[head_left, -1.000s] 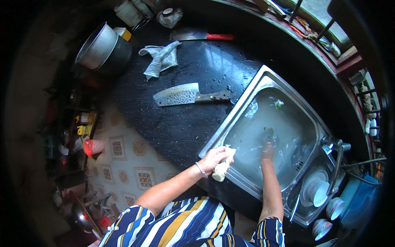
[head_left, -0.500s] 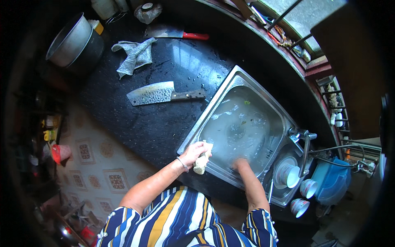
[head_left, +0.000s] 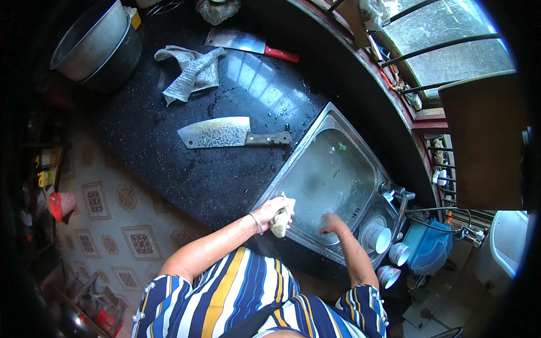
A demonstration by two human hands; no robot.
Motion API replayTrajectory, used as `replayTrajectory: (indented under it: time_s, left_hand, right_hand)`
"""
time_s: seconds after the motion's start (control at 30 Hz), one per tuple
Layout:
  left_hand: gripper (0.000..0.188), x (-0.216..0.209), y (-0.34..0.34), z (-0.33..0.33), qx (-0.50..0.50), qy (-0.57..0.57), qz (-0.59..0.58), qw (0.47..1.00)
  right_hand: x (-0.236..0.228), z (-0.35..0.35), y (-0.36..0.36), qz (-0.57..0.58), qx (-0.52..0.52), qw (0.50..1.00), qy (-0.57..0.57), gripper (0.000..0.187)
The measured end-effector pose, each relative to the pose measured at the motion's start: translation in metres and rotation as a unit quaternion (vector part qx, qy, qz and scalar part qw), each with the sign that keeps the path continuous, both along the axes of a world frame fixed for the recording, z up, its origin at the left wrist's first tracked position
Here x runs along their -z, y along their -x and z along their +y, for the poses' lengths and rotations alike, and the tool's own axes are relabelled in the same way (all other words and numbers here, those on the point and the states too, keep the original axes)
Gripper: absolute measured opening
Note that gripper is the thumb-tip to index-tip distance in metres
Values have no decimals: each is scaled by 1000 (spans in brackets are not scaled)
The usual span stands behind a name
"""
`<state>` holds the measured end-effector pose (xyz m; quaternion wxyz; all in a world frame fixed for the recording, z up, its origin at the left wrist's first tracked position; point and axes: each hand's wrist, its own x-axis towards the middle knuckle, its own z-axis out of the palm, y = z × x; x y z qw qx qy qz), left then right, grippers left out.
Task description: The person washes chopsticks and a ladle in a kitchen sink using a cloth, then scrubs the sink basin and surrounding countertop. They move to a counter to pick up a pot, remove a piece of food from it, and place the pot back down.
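Two hands: left (head_left: 270, 211) clasps pale lump (head_left: 279, 227); right (head_left: 333, 223) half-open, seemingly empty, at water-filled sink (head_left: 311, 136).

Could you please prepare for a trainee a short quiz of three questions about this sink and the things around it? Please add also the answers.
1. What does the left grip hold?
a) a grey cloth
b) a pale, lumpy piece
c) a bowl

2. True or false: the wooden-handled cleaver lies nearer to the sink than the red-handled cleaver.

3. Where is the right grip?

Key:
1. b; its exact kind is unclear.
2. True.
3. Over the sink's water, near the basin edge closest to the person; whether the fingertips are submerged is hard to tell.
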<state>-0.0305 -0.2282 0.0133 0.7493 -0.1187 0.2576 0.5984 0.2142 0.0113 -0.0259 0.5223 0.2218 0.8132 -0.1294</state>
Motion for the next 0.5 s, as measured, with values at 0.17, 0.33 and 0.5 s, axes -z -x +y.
replayTrajectory:
  time_s: [0.17, 0.33, 0.5]
  left_hand:
    - [19, 16, -3, -2, -18, -47, -1, 999]
    - [23, -11, 7, 10, 8, 1, -51, 999]
    - [27, -5, 12, 29, 8, -10, -42, 999]
  right_hand:
    - [-91, 0, 132, 357, 228, 904, -62, 47]
    - [-106, -19, 295, 542, 236, 806, 14, 59]
    - [-87, -9, 348, 541, 206, 810, 93, 82]
